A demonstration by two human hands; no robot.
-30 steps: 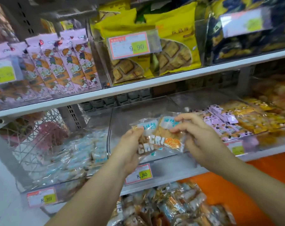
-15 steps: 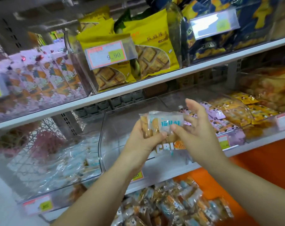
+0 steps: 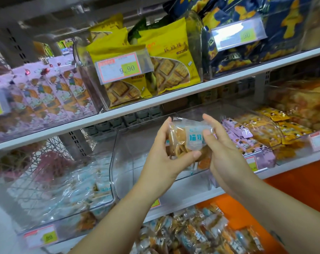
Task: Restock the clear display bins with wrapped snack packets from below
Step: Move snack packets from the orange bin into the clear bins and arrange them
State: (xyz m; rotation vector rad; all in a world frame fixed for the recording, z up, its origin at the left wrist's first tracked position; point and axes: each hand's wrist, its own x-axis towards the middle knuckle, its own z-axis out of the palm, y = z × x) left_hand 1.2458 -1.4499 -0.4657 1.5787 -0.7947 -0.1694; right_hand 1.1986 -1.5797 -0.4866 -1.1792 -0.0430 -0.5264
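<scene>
A clear-wrapped snack packet [image 3: 186, 138] with a pale blue label and golden biscuits is held between both hands, just above the front rim of the middle clear bin [image 3: 129, 162]. My left hand [image 3: 164, 154] grips its left and lower side, thumb across the bottom. My right hand [image 3: 221, 149] pinches its right end with thumb and fingers. Behind my hands an orange packet lies low in that bin, partly hidden. More packets of the same kind [image 3: 197, 235] lie heaped below the shelf.
Left clear bin [image 3: 67, 191] holds several blue-labelled packets. Right bin [image 3: 247, 140] holds purple packets, with orange and yellow ones further right. The upper shelf [image 3: 173, 97] carries pink, yellow and dark blue bags with price tags. An orange panel [image 3: 293, 191] lies lower right.
Both hands have lifted the packet upward and turned it upright, from low in front of the bin to above its rim. The view has tilted and shifted right.
</scene>
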